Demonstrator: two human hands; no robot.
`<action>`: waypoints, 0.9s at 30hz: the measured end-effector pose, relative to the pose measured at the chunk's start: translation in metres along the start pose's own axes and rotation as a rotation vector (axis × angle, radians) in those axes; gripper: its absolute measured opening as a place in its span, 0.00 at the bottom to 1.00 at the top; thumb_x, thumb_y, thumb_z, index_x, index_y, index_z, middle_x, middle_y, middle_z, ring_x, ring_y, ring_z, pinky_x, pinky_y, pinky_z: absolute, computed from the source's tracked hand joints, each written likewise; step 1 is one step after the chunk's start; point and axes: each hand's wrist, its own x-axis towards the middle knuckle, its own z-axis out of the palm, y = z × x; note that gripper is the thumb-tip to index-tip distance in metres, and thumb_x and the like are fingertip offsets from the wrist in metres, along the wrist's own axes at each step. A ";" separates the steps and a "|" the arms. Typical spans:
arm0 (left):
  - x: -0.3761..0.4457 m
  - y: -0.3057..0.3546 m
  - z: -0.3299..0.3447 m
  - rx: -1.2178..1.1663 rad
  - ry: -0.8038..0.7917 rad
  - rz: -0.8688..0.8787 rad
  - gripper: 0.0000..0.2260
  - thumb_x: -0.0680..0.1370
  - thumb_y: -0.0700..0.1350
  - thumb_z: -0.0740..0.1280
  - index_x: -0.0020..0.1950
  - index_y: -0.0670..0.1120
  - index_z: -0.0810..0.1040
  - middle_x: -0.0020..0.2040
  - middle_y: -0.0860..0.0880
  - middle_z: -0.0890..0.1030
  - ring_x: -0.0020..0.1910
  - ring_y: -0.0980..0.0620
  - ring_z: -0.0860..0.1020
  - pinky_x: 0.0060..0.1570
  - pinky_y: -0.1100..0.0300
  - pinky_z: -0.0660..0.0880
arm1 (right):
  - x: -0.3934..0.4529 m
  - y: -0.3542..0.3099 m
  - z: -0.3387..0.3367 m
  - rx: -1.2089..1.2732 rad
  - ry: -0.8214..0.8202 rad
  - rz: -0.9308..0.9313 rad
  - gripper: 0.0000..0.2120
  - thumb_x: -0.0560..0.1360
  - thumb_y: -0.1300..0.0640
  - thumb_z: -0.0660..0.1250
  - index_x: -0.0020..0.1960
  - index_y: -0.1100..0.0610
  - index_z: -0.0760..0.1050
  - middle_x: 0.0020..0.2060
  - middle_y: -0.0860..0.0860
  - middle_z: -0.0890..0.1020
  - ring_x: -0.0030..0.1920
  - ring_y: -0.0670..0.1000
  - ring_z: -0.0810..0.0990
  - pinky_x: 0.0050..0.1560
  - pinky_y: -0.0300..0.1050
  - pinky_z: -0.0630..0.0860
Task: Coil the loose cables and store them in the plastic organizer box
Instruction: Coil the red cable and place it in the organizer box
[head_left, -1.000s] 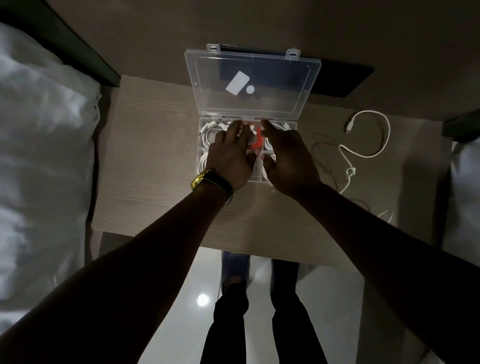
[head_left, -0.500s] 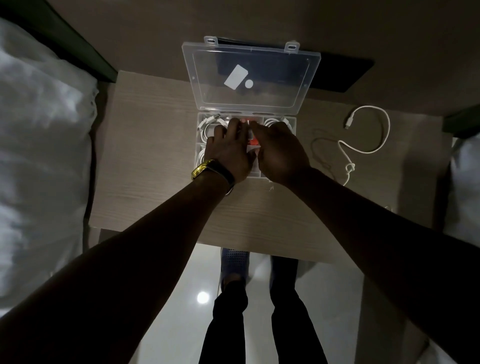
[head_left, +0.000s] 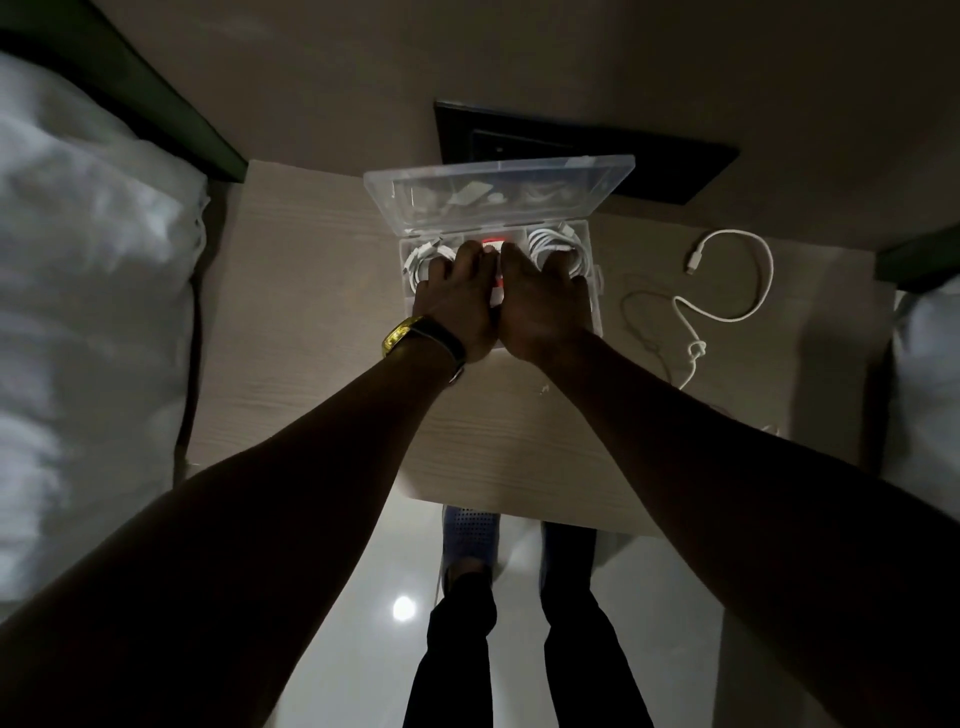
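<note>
The clear plastic organizer box (head_left: 596, 244) stands on the wooden table, its lid (head_left: 498, 189) tilted forward over the back compartments. Coiled white cables fill the back left compartment (head_left: 422, 255) and the back right compartment (head_left: 551, 243). A red cable (head_left: 492, 244) shows in the back middle compartment. My left hand (head_left: 460, 304) and my right hand (head_left: 545, 306) lie flat side by side on the box's contents, fingertips at the red cable. They hide the front compartments. A loose white cable (head_left: 727, 312) lies on the table to the right of the box.
A thin dark cable (head_left: 640, 317) loops between the box and the white cable. The small wooden table (head_left: 301, 312) stands between white bedding on the left (head_left: 78, 312) and on the right (head_left: 930, 389). A black wall panel (head_left: 675, 166) sits behind the lid.
The lid has tipped forward from upright toward the box. Both hands have come together and flattened over the compartments, covering most of the red cable.
</note>
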 end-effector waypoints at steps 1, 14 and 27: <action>0.000 -0.002 -0.001 -0.038 -0.005 0.022 0.31 0.74 0.52 0.65 0.76 0.48 0.63 0.74 0.44 0.65 0.63 0.34 0.68 0.59 0.44 0.70 | -0.002 0.000 -0.001 0.000 0.026 -0.016 0.30 0.75 0.51 0.65 0.74 0.55 0.61 0.71 0.54 0.71 0.71 0.69 0.64 0.65 0.62 0.68; -0.030 -0.017 -0.003 -0.156 0.059 0.154 0.26 0.75 0.42 0.68 0.72 0.43 0.70 0.72 0.41 0.70 0.67 0.37 0.71 0.66 0.45 0.69 | -0.025 0.024 -0.004 -0.007 0.164 -0.200 0.25 0.76 0.56 0.64 0.72 0.55 0.66 0.58 0.56 0.81 0.60 0.62 0.76 0.54 0.57 0.77; -0.047 -0.015 -0.006 -0.392 0.317 -0.008 0.21 0.73 0.38 0.69 0.66 0.42 0.75 0.62 0.41 0.77 0.61 0.42 0.76 0.62 0.46 0.74 | -0.034 0.023 0.003 0.118 0.261 -0.278 0.19 0.75 0.60 0.65 0.66 0.56 0.73 0.49 0.53 0.86 0.51 0.58 0.82 0.55 0.51 0.77</action>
